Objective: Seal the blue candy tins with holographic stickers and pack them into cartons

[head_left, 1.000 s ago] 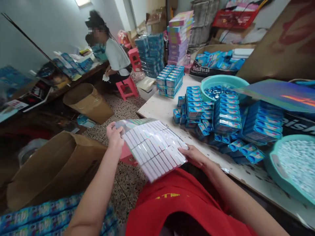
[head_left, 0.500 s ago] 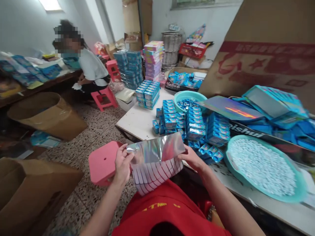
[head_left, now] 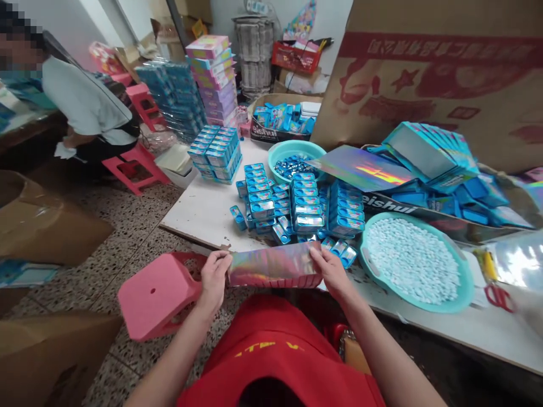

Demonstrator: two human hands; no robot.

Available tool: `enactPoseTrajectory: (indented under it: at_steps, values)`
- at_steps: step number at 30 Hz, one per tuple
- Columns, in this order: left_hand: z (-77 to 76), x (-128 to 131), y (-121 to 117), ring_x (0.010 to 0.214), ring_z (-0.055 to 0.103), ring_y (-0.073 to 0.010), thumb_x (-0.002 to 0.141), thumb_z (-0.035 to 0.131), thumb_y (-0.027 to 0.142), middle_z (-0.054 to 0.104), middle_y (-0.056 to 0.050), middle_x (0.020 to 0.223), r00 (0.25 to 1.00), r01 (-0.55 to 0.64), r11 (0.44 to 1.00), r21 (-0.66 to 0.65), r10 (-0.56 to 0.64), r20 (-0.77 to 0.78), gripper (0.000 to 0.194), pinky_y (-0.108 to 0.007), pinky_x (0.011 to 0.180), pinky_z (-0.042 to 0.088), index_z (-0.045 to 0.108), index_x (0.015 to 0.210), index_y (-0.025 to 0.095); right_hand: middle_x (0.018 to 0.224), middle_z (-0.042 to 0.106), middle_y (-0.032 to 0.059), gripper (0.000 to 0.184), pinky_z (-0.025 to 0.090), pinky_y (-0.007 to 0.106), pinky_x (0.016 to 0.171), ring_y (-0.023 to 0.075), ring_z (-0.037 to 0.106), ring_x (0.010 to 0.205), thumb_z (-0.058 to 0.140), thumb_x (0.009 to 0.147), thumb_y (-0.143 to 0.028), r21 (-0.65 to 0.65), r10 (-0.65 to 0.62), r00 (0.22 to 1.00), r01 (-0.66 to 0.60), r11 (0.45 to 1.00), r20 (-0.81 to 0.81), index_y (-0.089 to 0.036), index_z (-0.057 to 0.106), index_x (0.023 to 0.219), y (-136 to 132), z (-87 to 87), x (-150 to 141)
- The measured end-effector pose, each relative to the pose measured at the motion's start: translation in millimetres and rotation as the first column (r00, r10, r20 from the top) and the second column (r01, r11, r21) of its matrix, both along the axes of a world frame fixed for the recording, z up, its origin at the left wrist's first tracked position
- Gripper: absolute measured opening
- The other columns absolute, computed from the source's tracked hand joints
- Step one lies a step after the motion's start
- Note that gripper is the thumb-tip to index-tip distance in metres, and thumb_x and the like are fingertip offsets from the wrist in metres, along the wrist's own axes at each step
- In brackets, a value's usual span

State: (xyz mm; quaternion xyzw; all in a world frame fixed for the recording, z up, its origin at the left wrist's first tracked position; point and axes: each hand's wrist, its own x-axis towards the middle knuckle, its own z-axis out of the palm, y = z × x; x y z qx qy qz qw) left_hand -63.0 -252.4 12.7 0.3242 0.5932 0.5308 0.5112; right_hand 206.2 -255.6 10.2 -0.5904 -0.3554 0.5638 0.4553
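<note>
- My left hand (head_left: 215, 277) pinches the left end of a flat, shiny packet faced with iridescent film (head_left: 274, 265), thumb against fingers.
- My right hand (head_left: 333, 271) grips the right end the same way, so the packet is stretched level between both hands.
- The packet sits at the centre of the frame, just above my red garment (head_left: 271, 345) and over the near edge of the white bench (head_left: 190, 212). I cannot tell whether it touches the bench. A row of narrow segments shows along its lower edge.
- As I judge it, the handling of this packet is partway: it is up in my hands, not yet set down anywhere.
- What looks done: a neat block of small blue boxes (head_left: 215, 152), left of centre on the bench.
- What looks left: the blue tins (head_left: 305, 203) nearer me, some in leaning columns, others loose around them.
- The white pellets (head_left: 411, 260) in the teal plastic basin (head_left: 466, 282), right of centre, seem plentiful; how many are needed I cannot tell.
- Red-handled scissors (head_left: 500, 298) lie at the right of the frame, untouched.
</note>
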Motion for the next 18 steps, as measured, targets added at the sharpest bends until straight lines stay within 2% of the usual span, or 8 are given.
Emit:
enactPoseTrajectory:
  at_steps: [3, 5, 8, 10, 12, 14, 16, 18]
  values:
    - [-13.0, 4.3, 4.2, 0.05, 0.048, -0.0086, 0.069, 0.066, 0.044, 0.053, 0.006, 0.056, 0.99, 0.078, 0.996, -0.041, -0.082, -0.112, 0.031, -0.019, 0.049, 0.038, 0.052, 0.08, 0.019, 0.061, 0.054, -0.0022, 0.045, 0.038, 0.025, 0.057, 0.0129, 0.046, 0.058, 0.068, 0.066, -0.061, 0.015, -0.044, 0.997, 0.044, 0.999, 0.057, -0.018, 0.055, 0.065, -9.7, -12.6, 17.3]
    - [-18.5, 8.0, 7.4, 0.054, 0.053, -0.0126, 0.073, 0.062, 0.046, 0.057, 0.003, 0.059, 0.949, 0.126, 0.991, -0.038, -0.131, -0.286, 0.028, -0.023, 0.053, 0.042, 0.053, 0.079, 0.02, 0.06, 0.051, -0.0035, 0.045, 0.036, 0.024, 0.055, 0.0115, 0.043, 0.056, 0.07, 0.065, -0.06, 0.014, -0.061, 0.997, 0.061, 0.998, 0.039, -0.019, 0.053, 0.067, -12.7, -16.7, 24.3]
    - [-14.1, 26.7, 15.1, 0.085, 0.061, -0.0227, 0.076, 0.06, 0.04, 0.066, -0.006, 0.087, 0.716, 0.222, 0.967, 0.122, -0.077, -0.694, 0.02, -0.036, 0.077, 0.047, 0.058, 0.082, 0.021, 0.057, 0.047, -0.0051, 0.045, 0.033, 0.023, 0.053, 0.0099, 0.039, 0.053, 0.07, 0.066, -0.059, 0.0, -0.062, 0.998, 0.062, 0.998, 0.029, -0.019, 0.05, 0.066, -13.1, -14.4, 29.6]
    - [-4.8, 53.9, 21.4, 0.107, 0.055, -0.0257, 0.08, 0.059, 0.034, 0.064, -0.01, 0.109, 0.534, 0.449, 0.863, 0.231, -0.052, -0.844, 0.017, -0.041, 0.096, 0.038, 0.061, 0.092, 0.022, 0.055, 0.044, -0.0058, 0.045, 0.031, 0.022, 0.052, 0.009, 0.036, 0.052, 0.069, 0.068, -0.058, -0.006, -0.056, 0.998, 0.056, 0.998, 0.016, -0.019, 0.047, 0.063, -13.4, -9.0, 32.2]
    - [4.9, 89.9, 27.9, 0.111, 0.054, -0.0241, 0.084, 0.056, 0.031, 0.062, -0.009, 0.116, 0.405, 0.719, 0.663, 0.21, -0.154, -0.901, 0.023, -0.042, 0.102, 0.033, 0.061, 0.105, 0.022, 0.056, 0.045, -0.0054, 0.044, 0.032, 0.022, 0.052, 0.0092, 0.038, 0.052, 0.068, 0.07, -0.057, -0.021, -0.058, 0.998, 0.058, 0.998, -0.035, -0.019, 0.047, 0.064, -15.1, -2.8, 34.7]
    - [12.0, 124.8, 34.7, 0.102, 0.058, -0.022, 0.087, 0.055, 0.032, 0.065, -0.008, 0.107, 0.289, 0.861, 0.495, 0.118, -0.285, -0.914, 0.027, -0.039, 0.095, 0.037, 0.06, 0.111, 0.022, 0.061, 0.051, -0.0036, 0.04, 0.037, 0.024, 0.055, 0.0109, 0.044, 0.055, 0.068, 0.071, -0.055, -0.055, -0.088, 0.99, 0.083, 0.995, -0.107, -0.019, 0.05, 0.069, -17.6, 2.7, 37.2]
    - [16.8, 149.3, 41.1, 0.09, 0.058, -0.0208, 0.086, 0.056, 0.035, 0.066, -0.006, 0.095, 0.229, 0.883, 0.469, 0.028, -0.377, -0.897, 0.027, -0.035, 0.081, 0.041, 0.062, 0.108, 0.021, 0.069, 0.059, -0.0009, 0.039, 0.043, 0.026, 0.06, 0.0136, 0.051, 0.061, 0.07, 0.07, -0.053, -0.096, -0.143, 0.975, 0.128, 0.987, -0.172, -0.02, 0.054, 0.079, -20.0, 7.0, 39.7]
    - [21.6, 160.4, 46.1, 0.084, 0.056, -0.0196, 0.086, 0.056, 0.035, 0.066, -0.004, 0.087, 0.224, 0.858, 0.511, -0.053, -0.464, -0.857, 0.022, -0.033, 0.074, 0.039, 0.065, 0.102, 0.022, 0.076, 0.063, 0.0009, 0.042, 0.046, 0.028, 0.063, 0.0162, 0.057, 0.066, 0.074, 0.067, -0.051, -0.114, -0.199, 0.957, 0.178, 0.977, -0.213, -0.021, 0.055, 0.089, -22.0, 10.6, 41.8]
